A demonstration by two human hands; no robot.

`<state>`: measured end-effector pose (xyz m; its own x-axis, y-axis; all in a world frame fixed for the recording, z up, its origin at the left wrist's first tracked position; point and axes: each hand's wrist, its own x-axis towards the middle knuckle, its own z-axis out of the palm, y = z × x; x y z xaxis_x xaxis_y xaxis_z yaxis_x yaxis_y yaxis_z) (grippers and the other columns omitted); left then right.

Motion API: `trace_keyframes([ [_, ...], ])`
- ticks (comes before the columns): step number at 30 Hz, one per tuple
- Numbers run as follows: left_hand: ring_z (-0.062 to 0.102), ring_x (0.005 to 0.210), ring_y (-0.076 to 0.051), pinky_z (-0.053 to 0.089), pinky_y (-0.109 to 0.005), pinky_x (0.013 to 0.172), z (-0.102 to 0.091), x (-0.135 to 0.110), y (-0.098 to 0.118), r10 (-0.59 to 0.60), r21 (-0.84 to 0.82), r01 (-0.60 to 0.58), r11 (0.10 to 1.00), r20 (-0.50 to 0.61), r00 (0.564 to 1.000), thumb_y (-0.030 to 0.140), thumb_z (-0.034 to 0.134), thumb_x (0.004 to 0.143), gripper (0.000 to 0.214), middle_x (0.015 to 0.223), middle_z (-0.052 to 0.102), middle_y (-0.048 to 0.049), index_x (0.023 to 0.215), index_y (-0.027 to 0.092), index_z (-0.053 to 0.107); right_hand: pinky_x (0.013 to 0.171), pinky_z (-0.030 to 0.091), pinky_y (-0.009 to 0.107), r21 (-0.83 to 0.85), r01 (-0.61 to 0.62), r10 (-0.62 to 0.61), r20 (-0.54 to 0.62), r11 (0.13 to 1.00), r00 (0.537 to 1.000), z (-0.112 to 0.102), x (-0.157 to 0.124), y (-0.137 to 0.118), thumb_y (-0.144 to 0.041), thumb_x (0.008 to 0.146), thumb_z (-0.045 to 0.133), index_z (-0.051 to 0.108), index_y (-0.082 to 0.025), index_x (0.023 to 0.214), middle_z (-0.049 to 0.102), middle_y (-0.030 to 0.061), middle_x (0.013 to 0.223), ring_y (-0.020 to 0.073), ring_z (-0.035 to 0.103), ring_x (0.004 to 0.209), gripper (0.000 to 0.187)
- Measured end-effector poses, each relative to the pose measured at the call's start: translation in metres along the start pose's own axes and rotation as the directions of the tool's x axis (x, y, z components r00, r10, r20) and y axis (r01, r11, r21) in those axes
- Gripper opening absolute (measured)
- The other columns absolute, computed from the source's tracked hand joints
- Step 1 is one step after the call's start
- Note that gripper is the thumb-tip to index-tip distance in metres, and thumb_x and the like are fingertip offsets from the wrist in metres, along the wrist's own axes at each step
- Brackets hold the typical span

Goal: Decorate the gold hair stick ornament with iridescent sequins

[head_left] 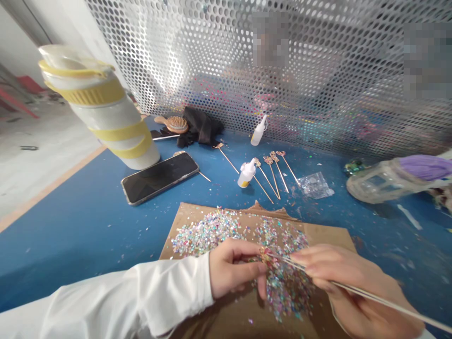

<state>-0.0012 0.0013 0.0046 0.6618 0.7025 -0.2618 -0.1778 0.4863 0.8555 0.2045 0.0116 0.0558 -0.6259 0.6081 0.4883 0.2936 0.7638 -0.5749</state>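
Observation:
My left hand [235, 270], in a white sleeve, is closed in a pinch at the ornate tip of a thin golden stick [356, 291]. My right hand [353, 287] grips the same stick along its shaft, fingers wrapped round it. Both hands hover over a brown cardboard sheet [328, 235] covered with a heap of colourful glitter sequins [219, 228]. What my left fingertips pinch beyond the stick's tip is too small to make out.
On the blue table [70, 221] lie a black phone [160, 177], a white-and-yellow tumbler [106, 108], two small glue bottles [246, 173], several finished golden sticks [273, 172], a plastic bag [314, 184], a hairbrush [174, 124] and a clear jar [384, 179]. A perforated metal screen [318, 70] stands behind, with people beyond it.

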Motion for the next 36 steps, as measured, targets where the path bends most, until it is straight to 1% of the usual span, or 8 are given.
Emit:
trace_keyframes([
  [10, 0.027, 0.029, -0.001, 0.019, -0.015, 0.028, 0.0, 0.0, 0.001, -0.002, 0.029, 0.002, 1.0, -0.009, 1.0, 0.037, 0.053, 0.079, 0.033, 0.053, 0.059, -0.0005, 0.098, 0.012, 0.063, 0.076, 0.051, 0.025, -0.021, 0.0, 0.0, -0.008, 1.0, 1.0, 0.0, 0.005, -0.003, -0.007, 0.085, 0.045, 0.055, -0.016, 0.092, 0.064, 0.0061, 0.085, 0.0157, 0.061, 0.085, 0.015],
  [15, 0.026, 0.029, -0.001, 0.018, -0.015, 0.028, 0.0, 0.0, -0.001, 0.002, 0.01, -0.002, 1.0, -0.001, 1.0, 0.036, 0.053, 0.079, 0.03, 0.054, 0.059, -0.0001, 0.093, 0.011, 0.062, 0.074, 0.051, 0.028, 0.009, -0.025, 0.025, -0.013, 1.0, 1.0, 0.001, -0.002, 0.001, -0.005, 0.083, 0.046, 0.055, -0.017, 0.094, 0.063, 0.006, 0.087, 0.0177, 0.06, 0.086, 0.019],
  [20, 0.026, 0.027, 0.0, 0.016, -0.013, 0.027, 0.004, 0.002, -0.008, 0.088, -0.098, -0.096, 0.991, -0.081, 0.993, 0.037, 0.05, 0.081, 0.026, 0.059, 0.061, 0.0003, 0.094, 0.015, 0.048, 0.075, 0.05, 0.04, 0.129, -0.082, 0.106, -0.193, 0.988, 0.976, 0.008, -0.016, 0.005, -0.01, 0.087, 0.042, 0.053, -0.02, 0.102, 0.06, 0.0085, 0.095, 0.0233, 0.058, 0.091, 0.022],
  [24, 0.026, 0.026, 0.0, 0.014, -0.012, 0.025, 0.006, 0.004, -0.011, 0.176, -0.136, -0.189, 0.973, -0.106, 0.979, 0.041, 0.049, 0.081, 0.029, 0.061, 0.061, 0.0002, 0.094, 0.016, 0.04, 0.07, 0.05, 0.042, 0.235, -0.1, 0.171, -0.305, 0.967, 0.937, 0.018, -0.014, 0.0, -0.018, 0.09, 0.04, 0.049, -0.024, 0.101, 0.058, 0.0081, 0.094, 0.0232, 0.058, 0.086, 0.016],
  [26, 0.025, 0.026, 0.0, 0.014, -0.012, 0.026, 0.007, 0.004, -0.012, 0.197, -0.126, -0.209, 0.97, -0.098, 0.975, 0.041, 0.048, 0.082, 0.03, 0.059, 0.06, 0.0008, 0.095, 0.016, 0.041, 0.069, 0.05, 0.038, 0.243, -0.128, 0.2, -0.3, 0.962, 0.933, 0.02, -0.009, -0.003, -0.015, 0.088, 0.044, 0.049, -0.022, 0.093, 0.057, 0.0073, 0.093, 0.0218, 0.058, 0.084, 0.01],
  [28, 0.025, 0.026, 0.0, 0.013, -0.013, 0.026, 0.007, 0.004, -0.011, 0.205, -0.118, -0.216, 0.969, -0.101, 0.974, 0.042, 0.045, 0.083, 0.031, 0.056, 0.059, 0.0011, 0.096, 0.014, 0.042, 0.069, 0.049, 0.035, 0.218, -0.169, 0.229, -0.286, 0.961, 0.93, 0.019, -0.006, -0.007, -0.008, 0.084, 0.049, 0.05, -0.02, 0.084, 0.056, 0.0062, 0.091, 0.0203, 0.058, 0.083, 0.012],
  [33, 0.025, 0.026, -0.001, 0.013, -0.013, 0.025, 0.008, 0.004, -0.011, 0.236, -0.038, -0.244, 0.969, -0.144, 0.961, 0.045, 0.044, 0.082, 0.037, 0.052, 0.059, 0.0016, 0.1, 0.012, 0.045, 0.077, 0.044, 0.037, 0.158, -0.158, 0.2, -0.296, 0.975, 0.934, 0.015, -0.004, -0.019, -0.002, 0.082, 0.05, 0.055, -0.02, 0.097, 0.057, 0.0061, 0.093, 0.0201, 0.055, 0.089, 0.024],
  [36, 0.027, 0.026, -0.002, 0.016, -0.013, 0.026, 0.011, 0.0, -0.013, 0.259, 0.041, -0.256, 0.966, -0.149, 0.954, 0.045, 0.045, 0.082, 0.038, 0.05, 0.057, 0.0024, 0.1, 0.011, 0.047, 0.078, 0.045, 0.035, 0.182, -0.181, 0.228, -0.278, 0.966, 0.933, 0.02, -0.009, -0.03, -0.002, 0.083, 0.048, 0.058, -0.02, 0.096, 0.056, 0.0067, 0.099, 0.0205, 0.054, 0.093, 0.024],
])
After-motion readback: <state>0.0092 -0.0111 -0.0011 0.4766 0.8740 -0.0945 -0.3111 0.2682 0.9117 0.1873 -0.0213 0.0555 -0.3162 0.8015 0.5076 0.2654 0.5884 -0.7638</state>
